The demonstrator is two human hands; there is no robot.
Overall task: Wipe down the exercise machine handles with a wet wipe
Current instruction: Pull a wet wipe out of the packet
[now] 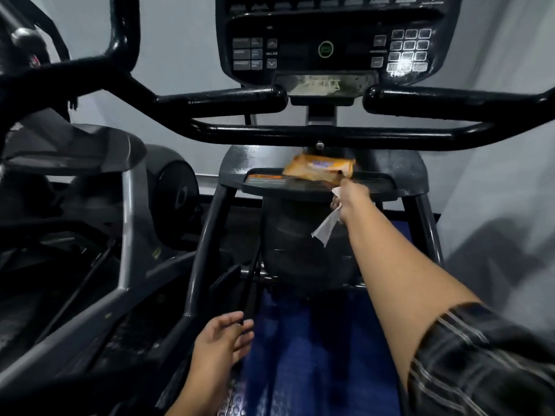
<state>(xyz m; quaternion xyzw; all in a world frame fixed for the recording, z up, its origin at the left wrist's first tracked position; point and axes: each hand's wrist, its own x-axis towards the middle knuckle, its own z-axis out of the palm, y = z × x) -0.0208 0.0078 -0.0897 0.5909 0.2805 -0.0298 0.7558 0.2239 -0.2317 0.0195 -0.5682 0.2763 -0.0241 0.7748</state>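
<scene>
White wipe (326,228), thin and crumpled, drooping from the curled fingers of the outstretched right hand (352,194), just beside a blurred orange pack (318,169) on the ledge (261,184), below glossy black handles (222,97), left hand (222,337) low, fingers loosely spread, holding nothing.

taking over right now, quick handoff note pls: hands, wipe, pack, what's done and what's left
The left hand is open and low, holding nothing.
The right hand reaches forward and grips the wet wipe, which hangs below it. Its fingertips are at the orange wipe pack on the machine's shelf.
Done: one wipe is in hand.
Left: the wipe touches neither the left handle nor the right handle; both need wiping.
</scene>
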